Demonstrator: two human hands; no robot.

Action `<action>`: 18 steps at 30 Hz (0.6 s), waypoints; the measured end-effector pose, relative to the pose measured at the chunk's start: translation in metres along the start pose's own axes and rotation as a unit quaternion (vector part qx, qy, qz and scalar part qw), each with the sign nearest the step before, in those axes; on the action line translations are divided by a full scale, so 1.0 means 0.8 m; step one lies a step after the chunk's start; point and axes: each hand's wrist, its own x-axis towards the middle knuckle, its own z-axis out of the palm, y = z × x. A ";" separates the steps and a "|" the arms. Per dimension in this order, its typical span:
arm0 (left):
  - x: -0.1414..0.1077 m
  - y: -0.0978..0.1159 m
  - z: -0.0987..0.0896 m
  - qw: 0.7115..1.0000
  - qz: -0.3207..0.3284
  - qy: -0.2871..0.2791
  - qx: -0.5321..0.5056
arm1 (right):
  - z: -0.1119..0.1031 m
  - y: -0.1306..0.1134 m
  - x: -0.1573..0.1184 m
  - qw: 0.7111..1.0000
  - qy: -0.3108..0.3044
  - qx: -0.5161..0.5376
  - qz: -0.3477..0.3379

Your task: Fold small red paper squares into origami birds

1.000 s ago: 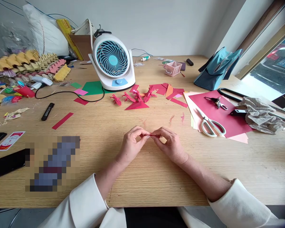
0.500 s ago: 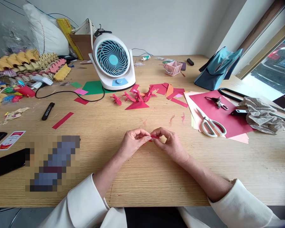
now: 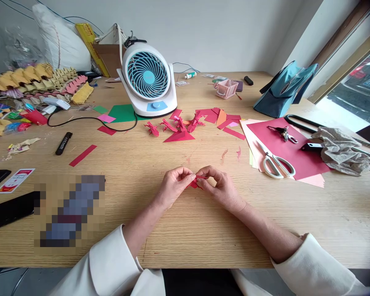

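Between my fingertips is a small piece of folded red paper (image 3: 195,184), partly covered by the thumbs. My left hand (image 3: 176,185) pinches its left side with thumb and forefinger. On the other side my right hand (image 3: 217,185) is closed on the same paper, thumb below and fingers curled above. Beyond the hands, several small folded red paper figures (image 3: 179,123) stand in a cluster, with a larger red paper triangle (image 3: 179,136) in front of them.
A white fan (image 3: 148,78) stands behind the figures. At right, white-handled scissors (image 3: 274,162) lie on red paper sheets (image 3: 308,164) near a teal bag (image 3: 282,90). At left are a black marker (image 3: 63,143), a red paper strip (image 3: 83,155) and a black phone (image 3: 12,209).
The folded paper has turned between my fingers, and more of it shows below the thumbs. Both hands stay almost in place; the whole view has shifted slightly.
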 end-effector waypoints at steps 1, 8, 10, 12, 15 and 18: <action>0.000 0.000 0.001 1.000 0.002 0.002 0.003 | 0.000 0.000 0.000 1.000 -0.003 0.003 0.002; 0.000 -0.003 0.002 0.999 0.025 0.019 0.027 | 0.000 -0.001 0.001 1.000 0.000 0.008 0.004; 0.000 -0.004 0.002 1.000 0.019 0.009 0.016 | 0.000 -0.002 0.001 1.000 0.003 0.010 0.006; 0.000 -0.005 0.002 1.000 0.011 -0.002 0.012 | 0.000 -0.002 0.001 1.000 0.007 0.012 0.005; 0.000 -0.008 0.002 0.999 0.017 -0.001 0.033 | 0.000 -0.003 0.001 1.000 0.017 0.011 -0.005; 0.000 -0.011 0.001 0.997 0.036 -0.001 0.063 | 0.000 -0.002 0.001 1.000 0.027 0.010 -0.011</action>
